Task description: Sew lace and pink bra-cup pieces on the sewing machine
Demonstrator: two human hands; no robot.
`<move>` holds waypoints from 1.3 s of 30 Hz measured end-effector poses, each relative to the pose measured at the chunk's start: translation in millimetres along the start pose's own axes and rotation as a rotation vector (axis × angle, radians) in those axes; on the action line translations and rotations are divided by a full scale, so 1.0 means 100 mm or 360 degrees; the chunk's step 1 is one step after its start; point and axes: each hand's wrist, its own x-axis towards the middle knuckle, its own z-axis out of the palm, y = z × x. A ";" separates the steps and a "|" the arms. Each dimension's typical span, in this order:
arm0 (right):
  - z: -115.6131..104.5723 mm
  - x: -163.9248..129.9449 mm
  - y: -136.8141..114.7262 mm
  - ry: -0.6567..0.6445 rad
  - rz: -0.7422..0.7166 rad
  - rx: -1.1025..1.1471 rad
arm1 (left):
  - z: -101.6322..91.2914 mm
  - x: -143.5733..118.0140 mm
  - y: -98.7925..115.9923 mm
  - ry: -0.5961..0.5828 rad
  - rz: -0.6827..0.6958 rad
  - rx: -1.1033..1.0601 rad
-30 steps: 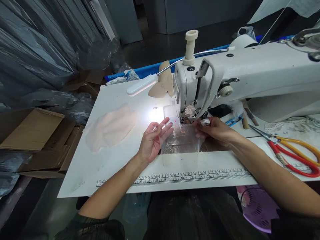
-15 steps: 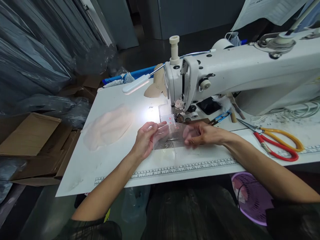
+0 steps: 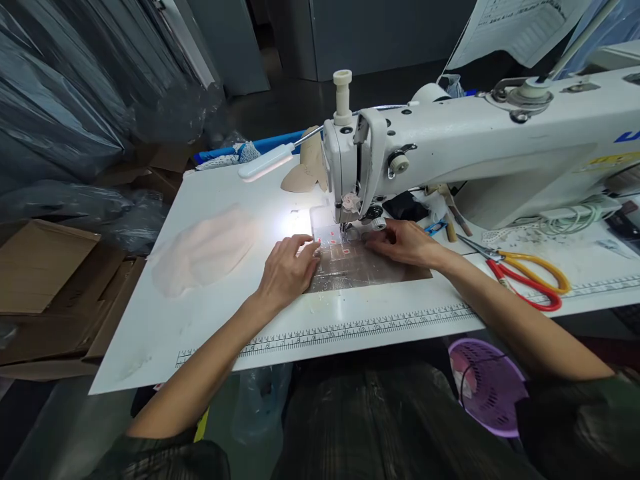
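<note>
A thin see-through piece of sheer fabric (image 3: 384, 269) lies over the tape-covered plate in front of the needle; its edges are hard to make out. My left hand (image 3: 289, 270) rests at the plate's left side, thumb and fingers closed on the fabric's edge. To the right of the needle, my right hand (image 3: 403, 243) pinches the fabric with its fingers together. Between the hands, the plate (image 3: 340, 275) bears small red marks. Just behind them is the presser foot (image 3: 345, 227) of the white sewing machine (image 3: 370, 160).
A pale pink sheer piece (image 3: 205, 250) lies on the table's left. Red-and-yellow scissors (image 3: 530, 273) and blue snips (image 3: 437, 227) lie right. A lit lamp (image 3: 266, 163) and beige pieces (image 3: 303, 177) are behind. Below hangs a purple basket (image 3: 493, 393); cardboard boxes (image 3: 50, 267) stand left.
Both hands have lowered the sheer fabric from above the plate down onto it by the presser foot. The right hand has turned palm down, and the view has shifted right.
</note>
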 end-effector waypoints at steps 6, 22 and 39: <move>0.06 -0.13 -0.08 -0.0046 -0.0100 0.0185 | -0.01 -0.04 -0.03 -0.0277 0.0195 -0.0068; 0.39 -0.02 -0.23 -0.0053 -0.0644 -0.0163 | -0.21 -0.06 -0.03 -0.0241 -0.0856 -0.0763; 0.37 0.04 0.12 0.0048 -0.1022 -0.0283 | -0.09 -0.01 0.02 -0.0093 -0.0948 -0.0687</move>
